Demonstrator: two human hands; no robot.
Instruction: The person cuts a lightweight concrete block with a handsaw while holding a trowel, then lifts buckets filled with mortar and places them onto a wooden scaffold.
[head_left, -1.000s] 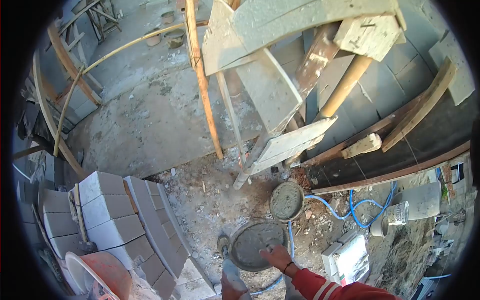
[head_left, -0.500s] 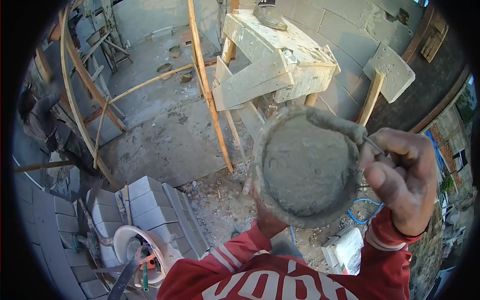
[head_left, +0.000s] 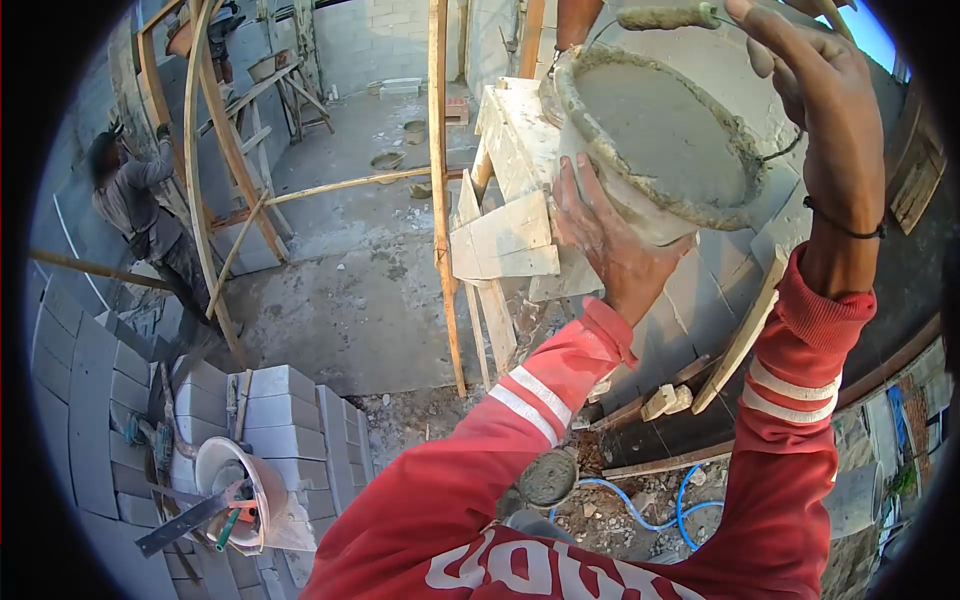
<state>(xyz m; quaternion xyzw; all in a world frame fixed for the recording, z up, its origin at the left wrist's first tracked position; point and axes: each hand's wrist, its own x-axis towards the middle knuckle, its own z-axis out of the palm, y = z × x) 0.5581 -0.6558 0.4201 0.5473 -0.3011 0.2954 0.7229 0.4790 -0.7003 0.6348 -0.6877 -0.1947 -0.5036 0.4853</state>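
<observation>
A bucket full of wet grey mortar (head_left: 660, 130) is held up at the upper right, tilted, above a mortar-stained wooden platform (head_left: 515, 135). My left hand (head_left: 620, 235) presses against the bucket's lower side with its fingers spread. Beside the rim on the right, my right hand (head_left: 825, 100) is raised, its fingers apart and reaching toward the end of the handle grip (head_left: 668, 17). Whether they touch the grip is unclear. Behind the bucket, on the platform, part of another person's leg (head_left: 577, 20) shows.
Grey blocks (head_left: 285, 410) are stacked at the lower left, with a tool bucket (head_left: 270, 490) on them. A person (head_left: 145, 205) stands at the left behind wooden poles (head_left: 440, 200). Another mortar bucket (head_left: 550, 476) and a blue hose (head_left: 640, 515) lie below my arms.
The mortar bucket has gone from the ground to chest height, then up toward the platform. My left hand now supports its side; my right hand has risen and its fingers have opened from the handle.
</observation>
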